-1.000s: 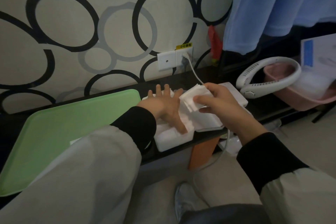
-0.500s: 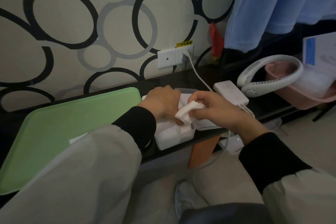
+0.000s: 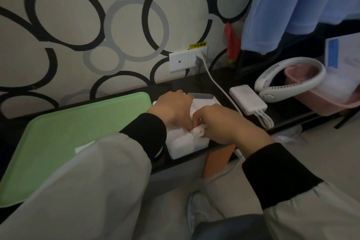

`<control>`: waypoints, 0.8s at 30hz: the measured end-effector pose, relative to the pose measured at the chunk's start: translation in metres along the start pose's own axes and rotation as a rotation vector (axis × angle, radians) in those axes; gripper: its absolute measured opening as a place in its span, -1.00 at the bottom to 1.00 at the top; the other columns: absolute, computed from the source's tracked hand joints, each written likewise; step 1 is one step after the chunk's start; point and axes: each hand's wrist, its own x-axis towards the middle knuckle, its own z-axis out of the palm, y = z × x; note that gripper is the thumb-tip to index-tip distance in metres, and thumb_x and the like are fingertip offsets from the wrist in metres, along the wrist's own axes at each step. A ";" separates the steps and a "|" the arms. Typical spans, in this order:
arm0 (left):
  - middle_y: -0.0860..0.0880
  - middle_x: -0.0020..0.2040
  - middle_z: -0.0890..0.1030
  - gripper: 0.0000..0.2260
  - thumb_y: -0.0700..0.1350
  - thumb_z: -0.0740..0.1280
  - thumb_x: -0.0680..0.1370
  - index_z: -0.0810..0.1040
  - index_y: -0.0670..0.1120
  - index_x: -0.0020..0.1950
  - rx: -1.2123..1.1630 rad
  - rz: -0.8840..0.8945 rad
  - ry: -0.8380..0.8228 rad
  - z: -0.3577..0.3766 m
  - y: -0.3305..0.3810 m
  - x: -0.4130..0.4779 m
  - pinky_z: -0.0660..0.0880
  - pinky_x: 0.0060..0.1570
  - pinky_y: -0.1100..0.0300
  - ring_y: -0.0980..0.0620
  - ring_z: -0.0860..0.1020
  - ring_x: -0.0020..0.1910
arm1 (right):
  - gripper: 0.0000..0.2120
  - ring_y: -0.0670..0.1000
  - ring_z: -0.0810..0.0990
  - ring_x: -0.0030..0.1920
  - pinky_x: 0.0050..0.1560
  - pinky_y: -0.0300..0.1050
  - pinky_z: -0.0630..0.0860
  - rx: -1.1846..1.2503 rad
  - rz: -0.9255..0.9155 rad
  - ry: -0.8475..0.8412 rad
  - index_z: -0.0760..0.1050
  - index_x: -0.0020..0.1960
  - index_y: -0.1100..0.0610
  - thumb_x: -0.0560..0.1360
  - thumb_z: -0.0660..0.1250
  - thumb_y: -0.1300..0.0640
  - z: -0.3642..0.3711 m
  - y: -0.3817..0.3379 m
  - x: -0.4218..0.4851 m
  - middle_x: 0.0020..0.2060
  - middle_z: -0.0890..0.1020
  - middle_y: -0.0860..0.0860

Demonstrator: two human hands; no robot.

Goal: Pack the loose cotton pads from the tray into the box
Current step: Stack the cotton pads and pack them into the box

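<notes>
Two hands crowd the box [image 3: 187, 147]: right hand [image 3: 221, 122] pinches crumpled cotton pads [image 3: 199, 132]; left hand [image 3: 172, 112] covers it, grip hidden. Forcing them could pop pads out.

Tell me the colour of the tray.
The tray is plain light green; the head view shows it best.

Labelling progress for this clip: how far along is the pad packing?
Mostly done: the green tray looks nearly bare, and the white box holds pads. In hand: the right hand pinches a wad of cotton pads at the box opening; the left hand sits over the box, fingers hidden. Left: seat this wad, plus a white piece on the tray by the left sleeve, possibly a pad.
</notes>
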 end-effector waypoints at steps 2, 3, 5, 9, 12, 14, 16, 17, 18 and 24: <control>-0.08 0.29 0.47 -0.16 0.29 0.52 0.28 0.34 0.03 0.47 0.011 -0.001 0.002 0.000 0.000 0.000 0.45 0.07 0.02 -0.14 0.51 0.21 | -0.81 0.02 0.54 -0.05 -0.02 0.01 0.56 -0.062 0.007 -0.018 0.61 0.06 -0.08 0.54 0.31 0.15 -0.002 -0.005 0.000 -0.03 0.61 0.00; -0.08 0.31 0.46 -0.15 0.29 0.52 0.28 0.32 0.03 0.48 0.009 -0.003 -0.001 0.000 0.000 -0.001 0.46 0.10 0.00 -0.15 0.50 0.23 | -0.80 0.03 0.56 -0.03 -0.01 0.00 0.56 -0.070 0.012 -0.037 0.62 0.09 -0.07 0.54 0.32 0.15 -0.003 -0.005 0.000 -0.01 0.62 0.01; -0.09 0.33 0.44 -0.13 0.28 0.52 0.29 0.29 0.02 0.50 0.003 -0.007 -0.014 0.000 0.000 -0.001 0.46 0.15 -0.02 -0.16 0.48 0.25 | -0.76 0.06 0.57 0.03 0.02 0.00 0.55 -0.060 0.027 -0.090 0.63 0.14 -0.06 0.54 0.31 0.14 -0.006 -0.006 0.000 0.04 0.63 0.03; -0.09 0.36 0.41 -0.09 0.28 0.53 0.29 0.25 0.02 0.53 0.005 -0.013 -0.034 -0.002 0.002 -0.004 0.45 0.19 -0.03 -0.16 0.47 0.28 | -0.70 0.10 0.56 0.10 0.06 -0.02 0.51 -0.037 0.077 -0.268 0.57 0.25 0.05 0.56 0.25 0.09 -0.011 -0.014 -0.003 0.12 0.61 0.09; -0.10 0.41 0.38 -0.04 0.26 0.54 0.29 0.19 0.02 0.56 -0.007 -0.020 -0.051 -0.003 0.003 -0.006 0.44 0.24 -0.03 -0.17 0.44 0.33 | -0.68 0.11 0.55 0.12 0.16 0.03 0.50 0.005 0.115 -0.342 0.55 0.26 0.11 0.60 0.17 0.06 -0.013 -0.021 -0.003 0.13 0.60 0.11; -0.10 0.41 0.37 -0.03 0.26 0.55 0.28 0.18 0.02 0.57 -0.007 -0.020 -0.050 -0.003 0.003 -0.007 0.43 0.25 -0.03 -0.17 0.43 0.33 | -0.67 0.12 0.54 0.17 0.23 0.05 0.47 -0.018 0.123 -0.367 0.52 0.30 0.12 0.61 0.15 0.06 -0.010 -0.022 -0.001 0.19 0.58 0.12; -0.10 0.42 0.37 -0.02 0.26 0.55 0.28 0.17 0.02 0.57 -0.003 -0.014 -0.047 -0.003 0.003 -0.007 0.42 0.25 -0.02 -0.17 0.43 0.34 | -0.66 0.12 0.51 0.23 0.29 0.05 0.43 -0.049 0.129 -0.393 0.49 0.35 0.10 0.62 0.18 0.06 -0.007 -0.023 0.001 0.25 0.55 0.12; -0.10 0.42 0.36 -0.01 0.27 0.55 0.28 0.16 0.01 0.57 -0.003 -0.011 -0.044 -0.002 0.002 -0.007 0.42 0.26 -0.02 -0.17 0.42 0.34 | -0.65 0.12 0.50 0.25 0.29 0.03 0.42 -0.046 0.134 -0.401 0.48 0.37 0.10 0.62 0.18 0.06 -0.006 -0.024 0.001 0.27 0.54 0.11; -0.10 0.43 0.36 -0.01 0.27 0.54 0.28 0.16 0.01 0.58 -0.005 -0.007 -0.041 -0.001 0.001 -0.007 0.41 0.27 -0.02 -0.17 0.42 0.35 | -0.65 0.11 0.50 0.25 0.28 0.01 0.42 -0.032 0.139 -0.400 0.48 0.37 0.10 0.62 0.18 0.07 -0.007 -0.023 0.000 0.27 0.54 0.11; -0.09 0.45 0.35 -0.02 0.29 0.52 0.28 0.17 0.02 0.57 -0.030 0.002 -0.023 0.001 -0.002 -0.006 0.40 0.28 -0.01 -0.16 0.41 0.35 | -0.66 0.09 0.51 0.18 0.03 -0.08 0.40 -0.019 0.106 -0.319 0.53 0.32 0.00 0.60 0.16 0.13 -0.015 -0.018 -0.009 0.21 0.56 0.06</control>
